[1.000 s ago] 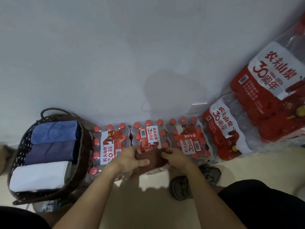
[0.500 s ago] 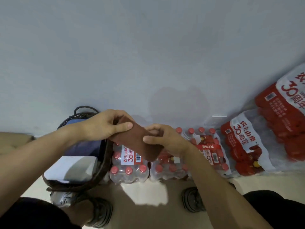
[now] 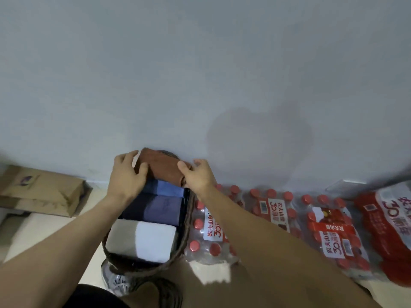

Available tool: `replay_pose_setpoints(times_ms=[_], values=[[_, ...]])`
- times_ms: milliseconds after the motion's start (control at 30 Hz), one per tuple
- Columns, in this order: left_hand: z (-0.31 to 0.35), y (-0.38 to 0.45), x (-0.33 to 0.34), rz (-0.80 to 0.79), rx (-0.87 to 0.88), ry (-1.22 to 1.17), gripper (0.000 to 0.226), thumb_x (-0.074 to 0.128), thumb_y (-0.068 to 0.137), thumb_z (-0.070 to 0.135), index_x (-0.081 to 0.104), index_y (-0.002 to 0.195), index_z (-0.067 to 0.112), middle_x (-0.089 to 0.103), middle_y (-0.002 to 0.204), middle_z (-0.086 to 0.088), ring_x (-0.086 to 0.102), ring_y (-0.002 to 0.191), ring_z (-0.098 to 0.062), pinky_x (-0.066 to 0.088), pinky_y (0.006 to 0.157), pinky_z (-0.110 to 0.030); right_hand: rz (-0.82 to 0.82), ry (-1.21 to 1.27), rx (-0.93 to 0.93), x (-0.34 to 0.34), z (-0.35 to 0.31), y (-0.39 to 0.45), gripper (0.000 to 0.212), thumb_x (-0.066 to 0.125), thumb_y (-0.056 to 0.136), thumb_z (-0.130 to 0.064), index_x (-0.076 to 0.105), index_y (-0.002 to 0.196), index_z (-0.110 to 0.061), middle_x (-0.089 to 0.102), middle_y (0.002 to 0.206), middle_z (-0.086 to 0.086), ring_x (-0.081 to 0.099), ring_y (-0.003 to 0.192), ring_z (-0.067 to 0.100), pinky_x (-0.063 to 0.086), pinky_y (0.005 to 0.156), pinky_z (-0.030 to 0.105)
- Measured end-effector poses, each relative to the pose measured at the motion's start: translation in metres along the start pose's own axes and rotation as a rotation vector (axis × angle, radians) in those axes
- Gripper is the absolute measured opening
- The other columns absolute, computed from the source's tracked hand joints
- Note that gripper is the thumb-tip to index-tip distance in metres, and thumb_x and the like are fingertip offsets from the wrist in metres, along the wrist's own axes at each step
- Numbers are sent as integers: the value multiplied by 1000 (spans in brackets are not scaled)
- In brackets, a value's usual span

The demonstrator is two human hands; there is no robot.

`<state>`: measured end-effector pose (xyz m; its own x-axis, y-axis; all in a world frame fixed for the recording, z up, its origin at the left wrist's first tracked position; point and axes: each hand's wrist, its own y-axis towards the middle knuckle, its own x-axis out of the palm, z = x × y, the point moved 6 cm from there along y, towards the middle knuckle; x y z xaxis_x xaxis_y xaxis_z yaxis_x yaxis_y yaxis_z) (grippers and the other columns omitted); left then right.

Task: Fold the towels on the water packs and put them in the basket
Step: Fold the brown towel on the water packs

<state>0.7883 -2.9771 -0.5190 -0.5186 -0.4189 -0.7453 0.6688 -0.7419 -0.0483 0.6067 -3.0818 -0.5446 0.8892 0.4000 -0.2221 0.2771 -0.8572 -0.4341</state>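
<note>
A folded brown towel [image 3: 163, 165] sits at the far end of the dark wicker basket [image 3: 186, 221], against the wall. My left hand [image 3: 127, 176] grips its left end and my right hand [image 3: 197, 177] grips its right end. Below it in the basket lie a folded blue towel [image 3: 166, 188], a dark purple towel [image 3: 155, 207] and a white towel [image 3: 146, 238]. The water packs [image 3: 273, 216] with red caps stand to the right of the basket, with no towel on them.
A grey wall rises right behind the basket. A brown paper bag [image 3: 42, 192] lies on the floor at the left. A larger red water pack [image 3: 387, 227] stands at the far right. My shoe [image 3: 115, 281] shows below the basket.
Both hands lifted the folded brown towel off the water packs, carried it left and set it into the far end of the basket. The view swung left with them.
</note>
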Motion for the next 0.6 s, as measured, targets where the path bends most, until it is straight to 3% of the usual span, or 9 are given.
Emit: replay_pose_setpoints(times_ms=[33,100,167,267,367,467,533,600], values=[[0,-3,0,-22,78,72,54,50,93,34,47,142,10,44,141,-19,45,129,-33,35,111,-43,59,-147,-61,-1,-1,2,59,70,88,-39,47,131,-6,58,124,7,58,110,22,39,87,16],[-1,-9,3,-77,195,93,58,53,94,29,39,148,16,37,147,-15,40,134,-30,31,115,-40,121,-244,-176,-2,-4,4,55,71,86,-42,51,124,-9,59,112,3,56,94,16,31,67,11],[-3,-11,6,-113,218,27,61,59,95,25,34,150,23,37,148,-9,40,134,-23,30,112,-29,99,-239,-233,0,-6,8,42,75,83,-41,61,109,-10,60,90,-6,53,76,9,33,59,5],[-8,-8,2,-76,156,-33,49,62,93,32,49,140,27,55,131,-9,53,120,-24,35,101,-25,22,-186,-267,1,-6,9,31,77,82,-37,66,99,-14,53,74,-20,49,62,-9,32,54,-2],[-13,-7,-10,23,153,2,39,67,90,31,62,128,23,61,115,-10,62,103,-26,46,95,-32,-22,-160,-275,4,-8,7,26,75,84,-37,67,100,-18,56,78,-21,52,67,-10,33,55,-3],[-14,-5,-18,77,140,73,38,71,87,29,67,124,18,62,110,-12,63,95,-27,47,89,-33,-54,-198,-318,9,-13,4,27,68,90,-41,68,108,-21,64,97,-12,59,86,5,35,63,-2],[-14,-3,-13,37,113,137,39,70,87,25,67,124,16,59,112,-16,61,100,-31,44,92,-33,-20,-279,-362,12,-15,3,33,64,92,-42,65,117,-21,58,117,-4,59,100,12,42,80,8],[-14,-5,-5,-25,95,140,39,69,88,21,64,126,15,53,117,-17,58,105,-32,41,97,-30,88,-362,-416,10,-16,-3,34,63,93,-38,62,121,-19,47,124,0,55,104,13,45,92,22]])
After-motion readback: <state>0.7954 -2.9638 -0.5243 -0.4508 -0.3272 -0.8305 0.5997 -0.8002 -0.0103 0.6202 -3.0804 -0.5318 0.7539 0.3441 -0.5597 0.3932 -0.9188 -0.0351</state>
